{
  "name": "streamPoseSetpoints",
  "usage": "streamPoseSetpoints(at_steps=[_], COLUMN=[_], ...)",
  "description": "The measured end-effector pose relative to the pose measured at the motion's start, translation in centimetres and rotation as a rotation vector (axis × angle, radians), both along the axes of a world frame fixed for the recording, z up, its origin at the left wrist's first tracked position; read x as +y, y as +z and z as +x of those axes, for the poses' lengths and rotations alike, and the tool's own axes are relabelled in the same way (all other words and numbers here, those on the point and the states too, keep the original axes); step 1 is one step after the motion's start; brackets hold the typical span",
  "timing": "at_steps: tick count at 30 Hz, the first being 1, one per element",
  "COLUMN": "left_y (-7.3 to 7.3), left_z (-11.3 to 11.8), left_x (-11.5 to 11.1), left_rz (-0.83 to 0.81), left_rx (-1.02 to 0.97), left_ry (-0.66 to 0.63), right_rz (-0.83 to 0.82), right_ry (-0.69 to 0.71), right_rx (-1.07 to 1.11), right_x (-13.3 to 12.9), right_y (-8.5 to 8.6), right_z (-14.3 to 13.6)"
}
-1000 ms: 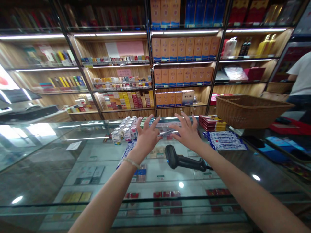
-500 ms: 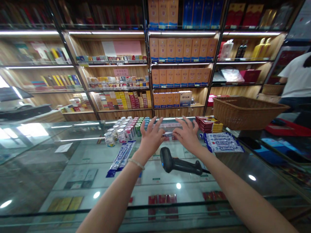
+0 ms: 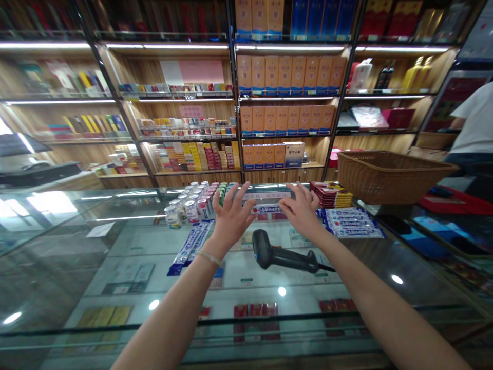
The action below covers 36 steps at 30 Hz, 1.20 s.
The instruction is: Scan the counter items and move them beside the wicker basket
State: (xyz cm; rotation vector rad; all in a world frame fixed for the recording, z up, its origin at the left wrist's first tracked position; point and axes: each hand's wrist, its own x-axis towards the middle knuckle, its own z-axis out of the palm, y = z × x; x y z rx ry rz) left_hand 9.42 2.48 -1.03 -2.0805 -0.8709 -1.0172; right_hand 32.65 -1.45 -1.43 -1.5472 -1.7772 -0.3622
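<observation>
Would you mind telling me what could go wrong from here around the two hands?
The left hand is close to the cans and might knock some over if it swings left. The scanner has a cable running up to the right forearm, which could snag it. The narrow packet between the left hand and the right hand might slip; whether either grips it firmly is hard to tell.
</observation>
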Motion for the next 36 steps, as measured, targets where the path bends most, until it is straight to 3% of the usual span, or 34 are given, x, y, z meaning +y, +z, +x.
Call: streamPoseSetpoints(at_steps=[19, 36], left_y=[0.24, 0.12], left_z=[-0.43, -0.16], left_x=[0.05, -0.02], left_rz=[-0.011, -0.105], left_rx=[-0.048, -0.05], left_ry=[0.018, 0.003], right_rz=[0.116, 0.169], right_ry=[0.003, 0.008], right_rx=[-0.215, -0.081], right_x=[-0.83, -0.64], right_y=[0.06, -0.01], right_z=[-0.2, -0.23])
